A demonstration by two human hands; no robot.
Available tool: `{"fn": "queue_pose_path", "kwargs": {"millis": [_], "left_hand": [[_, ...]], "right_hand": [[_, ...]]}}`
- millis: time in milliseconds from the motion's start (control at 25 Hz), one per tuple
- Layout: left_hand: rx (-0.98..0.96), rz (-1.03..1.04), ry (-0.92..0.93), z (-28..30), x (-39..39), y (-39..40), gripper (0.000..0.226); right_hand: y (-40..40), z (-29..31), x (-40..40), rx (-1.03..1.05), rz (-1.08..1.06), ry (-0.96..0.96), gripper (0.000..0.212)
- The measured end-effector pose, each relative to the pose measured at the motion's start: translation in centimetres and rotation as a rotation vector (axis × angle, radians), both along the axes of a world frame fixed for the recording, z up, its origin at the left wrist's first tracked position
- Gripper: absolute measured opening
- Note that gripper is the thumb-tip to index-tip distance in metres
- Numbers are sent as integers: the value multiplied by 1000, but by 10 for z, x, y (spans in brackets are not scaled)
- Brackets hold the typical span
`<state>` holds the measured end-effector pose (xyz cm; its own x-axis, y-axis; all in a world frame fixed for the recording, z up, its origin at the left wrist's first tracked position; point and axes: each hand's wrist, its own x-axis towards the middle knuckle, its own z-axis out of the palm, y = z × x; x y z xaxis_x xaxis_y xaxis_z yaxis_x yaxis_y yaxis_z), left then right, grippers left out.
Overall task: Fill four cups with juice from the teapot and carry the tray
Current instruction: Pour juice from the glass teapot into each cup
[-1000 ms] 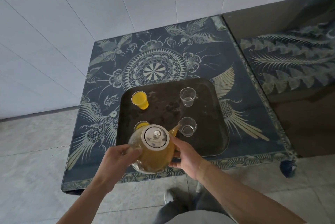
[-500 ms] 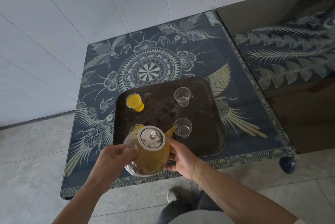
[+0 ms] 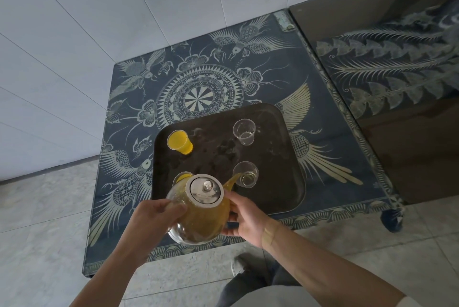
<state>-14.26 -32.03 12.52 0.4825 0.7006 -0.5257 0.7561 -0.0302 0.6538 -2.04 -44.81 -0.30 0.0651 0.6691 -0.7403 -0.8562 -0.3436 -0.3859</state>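
Observation:
A glass teapot [image 3: 201,217] with a steel lid, holding orange juice, hangs tilted over the near edge of a dark tray [image 3: 280,197]. My left hand [image 3: 154,217] grips its handle side and my right hand [image 3: 244,217] supports its body. The spout reaches the rim of the near-right clear cup [image 3: 246,174], which looks empty. The far-right cup [image 3: 244,131] is empty too. The far-left cup [image 3: 179,142] is full of juice. The near-left cup [image 3: 180,177] holds juice and is mostly hidden behind the teapot.
The tray lies on a low glass table [image 3: 139,98] with a blue and gold bird pattern, set against a white tiled wall. A second patterned table [image 3: 392,65] stands to the right. My shoe [image 3: 239,265] shows on the grey floor tiles below.
The teapot has swung right from over the near-left cup, so its spout now meets the near-right cup. The camera view has shifted slightly.

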Motion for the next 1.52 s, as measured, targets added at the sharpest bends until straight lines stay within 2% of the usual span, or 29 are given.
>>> {"fn": "queue_pose_path", "kwargs": {"millis": [680,1160,1520], "left_hand": [[12,20,43,0,-4,4,39],[22,11,67,6,-2,0,51],[16,13,96,7,-8,4,44]], "right_hand": [[1,2,-1,9,11,33,53],[2,0,-3,12,41,36,58],[5,0,-9,18,61,40,58]]}}
